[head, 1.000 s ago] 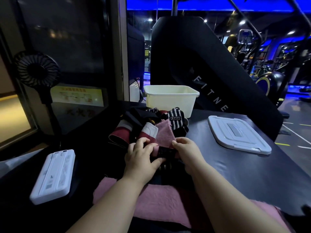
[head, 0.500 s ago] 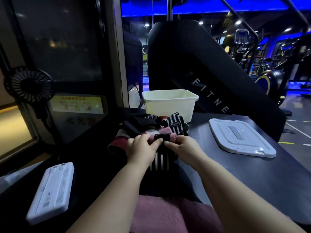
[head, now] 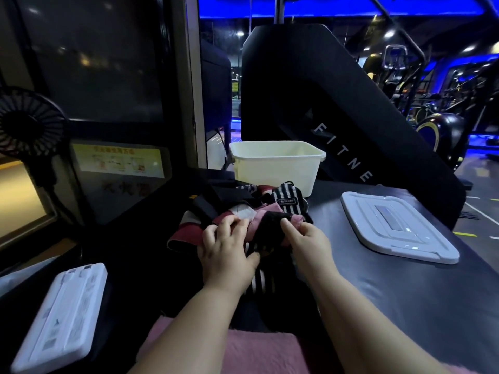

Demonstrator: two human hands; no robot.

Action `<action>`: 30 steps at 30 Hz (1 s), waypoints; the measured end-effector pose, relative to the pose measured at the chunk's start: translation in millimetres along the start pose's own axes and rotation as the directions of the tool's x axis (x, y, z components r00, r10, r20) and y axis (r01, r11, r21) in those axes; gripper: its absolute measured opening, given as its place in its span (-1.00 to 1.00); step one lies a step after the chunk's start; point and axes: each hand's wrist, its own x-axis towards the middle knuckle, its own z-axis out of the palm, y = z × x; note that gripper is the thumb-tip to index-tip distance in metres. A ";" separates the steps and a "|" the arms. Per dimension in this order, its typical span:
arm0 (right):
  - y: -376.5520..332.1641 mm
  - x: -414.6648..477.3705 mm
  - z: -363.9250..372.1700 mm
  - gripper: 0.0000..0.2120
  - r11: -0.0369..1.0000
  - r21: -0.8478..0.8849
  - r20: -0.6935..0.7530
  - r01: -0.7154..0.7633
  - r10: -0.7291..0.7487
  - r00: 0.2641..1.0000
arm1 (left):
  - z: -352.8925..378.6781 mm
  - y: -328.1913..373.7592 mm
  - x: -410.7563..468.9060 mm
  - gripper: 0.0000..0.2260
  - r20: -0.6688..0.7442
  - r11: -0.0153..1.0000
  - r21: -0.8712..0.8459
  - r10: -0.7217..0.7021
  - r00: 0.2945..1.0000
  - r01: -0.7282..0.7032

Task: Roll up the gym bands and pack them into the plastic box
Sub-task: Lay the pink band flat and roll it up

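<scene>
A black-and-pink band roll (head: 270, 230) sits between my two hands near the table's middle. My left hand (head: 225, 249) grips its left end, thumb underneath. My right hand (head: 305, 240) pinches its right end. A black-and-white striped tail (head: 258, 279) of the band hangs down from the roll toward me. Behind the roll lies a pile of other bands (head: 237, 201), with a striped one labelled SPORT (head: 287, 202) on top. The cream plastic box (head: 275, 164) stands open and looks empty beyond the pile.
The box's white lid (head: 397, 225) lies flat on the dark table (head: 405, 292) at right. A white flat device (head: 58, 317) rests at lower left. A black fan (head: 27, 122) stands at left. A pink towel (head: 259, 349) lies near me. Gym machines fill the background.
Both hands have rolled the band further up and away from me, toward the pile. The roll has grown thicker and the free tail shorter.
</scene>
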 end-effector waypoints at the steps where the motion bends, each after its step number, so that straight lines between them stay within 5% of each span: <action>1: -0.4 -0.2 -0.7 -0.67 1.000 0.014 -0.016 0.000 0.000 1.000 | -0.8 0.9 0.2 -0.39 -0.023 1.000 0.004 -0.005 1.000 0.006; 3: 0.6 0.5 -1.6 -0.78 0.998 0.056 -0.067 -0.011 0.014 0.998 | -1.8 1.4 0.8 -0.43 -0.072 1.000 -0.010 -0.006 0.997 0.006; 6: 3.1 -1.2 -4.4 -0.68 0.999 0.027 -0.099 0.019 -0.016 0.995 | -0.4 0.2 2.2 -0.54 -0.106 0.997 -0.066 0.023 0.994 -0.030; 13: 2.2 -6.4 -10.8 -0.76 0.838 -0.357 0.008 0.412 -0.438 0.899 | 8.0 -7.8 4.8 -0.67 -0.223 0.983 -0.166 0.042 0.974 -0.081; 17: 2.7 -6.8 -16.4 -0.48 0.832 -0.374 0.202 0.410 -0.358 0.912 | 11.5 -8.3 7.5 -0.66 -0.294 0.980 -0.173 0.046 0.955 -0.100; 23: 4.0 -4.7 -7.7 -0.74 0.909 -0.210 0.135 0.361 -0.338 0.931 | 9.5 -7.0 8.8 -0.58 -0.230 0.988 -0.141 0.024 0.973 -0.058; 30: 11.5 3.7 -1.9 -0.92 0.992 0.000 0.084 0.130 -0.129 0.988 | 6.0 -10.0 7.6 -0.55 -0.194 0.988 -0.151 -0.035 0.980 0.005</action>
